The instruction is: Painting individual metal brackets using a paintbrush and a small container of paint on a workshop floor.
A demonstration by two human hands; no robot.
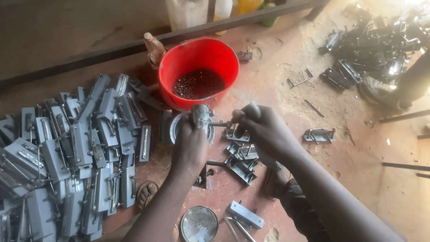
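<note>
My left hand [190, 145] grips a grey metal latch piece [200, 115] held upright, just in front of a red bucket [179, 62]. My right hand [262, 130] is closed on a small tool or rod [219, 124] that points left and touches the latch piece. Both hands meet above a round metal lid [174, 127] on the floor. Several more grey latch parts [242, 163] lie under and beside my right hand.
A big heap of grey metal latches [67, 152] fills the left. The red bucket holds small dark bits [199, 84]. A glass bottle [154, 48] stands beside it. Dark metal parts [371, 49] are piled at top right. A round tin [198, 224] and a loose latch [319, 134] lie on the floor.
</note>
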